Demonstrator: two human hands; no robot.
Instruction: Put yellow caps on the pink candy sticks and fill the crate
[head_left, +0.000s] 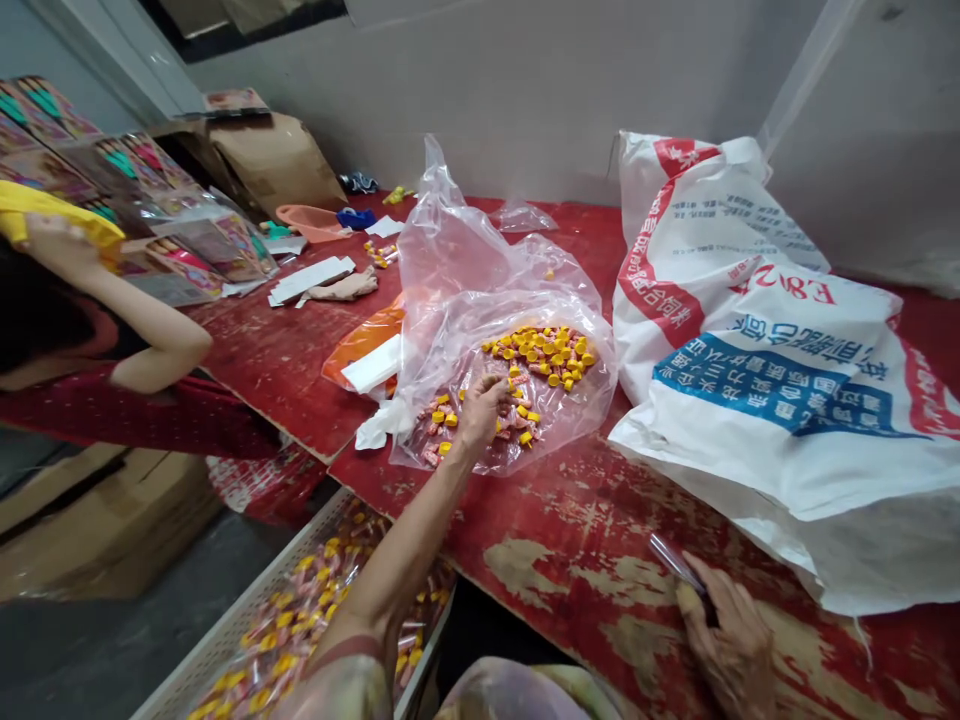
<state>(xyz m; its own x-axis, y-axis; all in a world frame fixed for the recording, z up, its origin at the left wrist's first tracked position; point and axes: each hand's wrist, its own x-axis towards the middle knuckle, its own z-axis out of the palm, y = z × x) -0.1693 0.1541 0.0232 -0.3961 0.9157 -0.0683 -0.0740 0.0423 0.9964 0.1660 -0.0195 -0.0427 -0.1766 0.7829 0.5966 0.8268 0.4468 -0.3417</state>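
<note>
My left hand (484,408) reaches over a clear plastic bag (450,260) lying spread on the red table. Its fingers are pinched together among small pink pieces with yellow caps (551,350); whatever they hold, if anything, is too small to make out. The capped pieces lie in a larger heap behind the hand and scattered loosely around it. Near the table's front edge, my right hand (727,625) is closed around a clear tube (671,558), whose one end sticks out past the fingers to the left.
A large white woven sack (765,400) with red and blue print lies at right. Below the table edge, a white crate (225,620) holds many capped tubes. At left sit another person (67,290), packaged goods (202,255), white cards (311,280) and an orange bag (367,340).
</note>
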